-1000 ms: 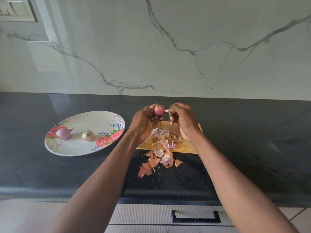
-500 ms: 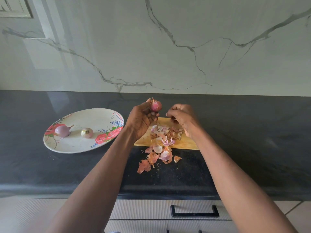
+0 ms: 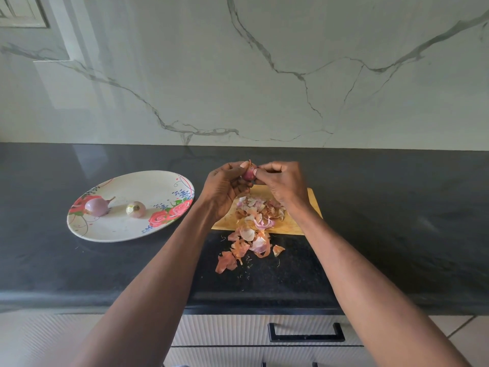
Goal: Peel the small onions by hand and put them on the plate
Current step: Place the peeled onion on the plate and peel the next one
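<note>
Onion (image 3: 248, 174) is held above the far edge of the board (image 3: 291, 225), stem tip up, long axis near upright. It is gripped by the curled fingers of the left hand (image 3: 225, 189) and pinched by the right hand (image 3: 281, 185). Peels (image 3: 251, 229) are spilled over the board's near edge. Two onions (image 3: 96, 206) are lying on the plate (image 3: 148, 186), with bare room around them.

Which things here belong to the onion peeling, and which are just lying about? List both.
Job: onion held between left hand and right hand; plate with two onions.
Lying about: peels, cutting board, drawer handle.
</note>
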